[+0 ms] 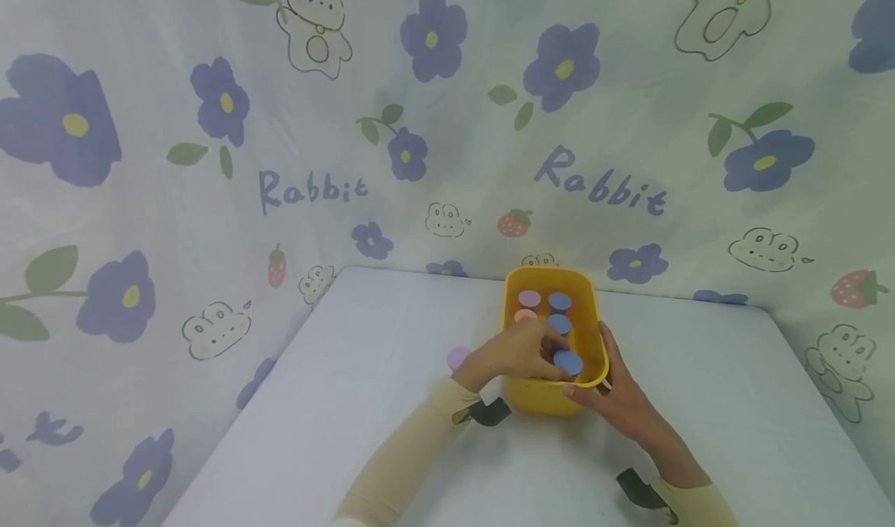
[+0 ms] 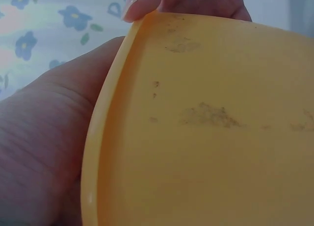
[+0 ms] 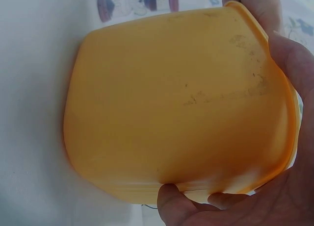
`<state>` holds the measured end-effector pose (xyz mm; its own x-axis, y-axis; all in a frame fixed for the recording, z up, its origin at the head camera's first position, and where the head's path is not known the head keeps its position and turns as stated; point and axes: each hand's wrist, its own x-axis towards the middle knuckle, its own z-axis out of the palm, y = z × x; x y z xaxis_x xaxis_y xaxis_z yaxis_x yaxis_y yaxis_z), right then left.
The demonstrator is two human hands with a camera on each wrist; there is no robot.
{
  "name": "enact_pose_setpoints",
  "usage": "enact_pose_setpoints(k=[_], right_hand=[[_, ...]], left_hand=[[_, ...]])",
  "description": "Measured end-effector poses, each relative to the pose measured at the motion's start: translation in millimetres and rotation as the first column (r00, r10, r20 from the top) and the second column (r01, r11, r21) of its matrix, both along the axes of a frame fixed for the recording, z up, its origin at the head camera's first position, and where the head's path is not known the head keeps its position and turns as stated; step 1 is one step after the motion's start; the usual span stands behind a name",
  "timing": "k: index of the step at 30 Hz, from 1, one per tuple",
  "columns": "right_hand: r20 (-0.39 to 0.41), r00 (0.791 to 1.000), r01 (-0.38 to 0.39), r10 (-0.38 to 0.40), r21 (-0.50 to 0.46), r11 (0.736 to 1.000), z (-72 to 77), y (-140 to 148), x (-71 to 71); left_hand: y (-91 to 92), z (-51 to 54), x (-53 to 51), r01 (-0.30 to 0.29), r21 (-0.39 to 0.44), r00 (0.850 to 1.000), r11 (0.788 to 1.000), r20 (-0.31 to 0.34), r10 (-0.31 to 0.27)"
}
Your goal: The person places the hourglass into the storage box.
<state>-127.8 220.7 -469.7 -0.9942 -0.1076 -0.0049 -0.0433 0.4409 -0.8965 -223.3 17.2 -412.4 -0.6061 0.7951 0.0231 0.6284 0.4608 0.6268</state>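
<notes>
A yellow plastic bin stands on the white table, holding several round-topped pieces. Inside, a lilac one and a pink one sit on the left, with a blue one and another blue one to their right. Over the bin's near end, my left hand pinches a blue round-topped piece; its lower part is hidden. My right hand grips the near right corner, thumb at the rim and fingers along the side. The bin's wall fills much of the left wrist view.
A lilac round-topped piece stands on the table left of the bin, partly behind my left wrist. White table surface extends on both sides. A curtain printed with flowers and rabbits hangs behind the table and along its sides.
</notes>
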Motion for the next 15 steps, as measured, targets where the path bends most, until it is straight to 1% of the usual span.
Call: enact_pose_setpoints(k=[3,10,15], right_hand=[[-0.002,1.0,-0.002,0.002,-0.003,1.0,-0.7,0.7,-0.3],[0.004,1.0,0.003,-0.003,-0.005,1.0,-0.8,-0.2,0.3],[-0.003,1.0,-0.002,0.002,-0.014,1.0,-0.2,0.0,0.2]], left_hand=[[-0.2,0.7,-0.6,0.019,-0.015,1.0,1.0,-0.006,-0.019],[1.3,-0.7,-1.6,0.044,-0.071,0.999,0.997,0.02,-0.043],[4.4,-1.7,-3.4,0.068,-0.098,0.998,0.993,-0.01,-0.07]])
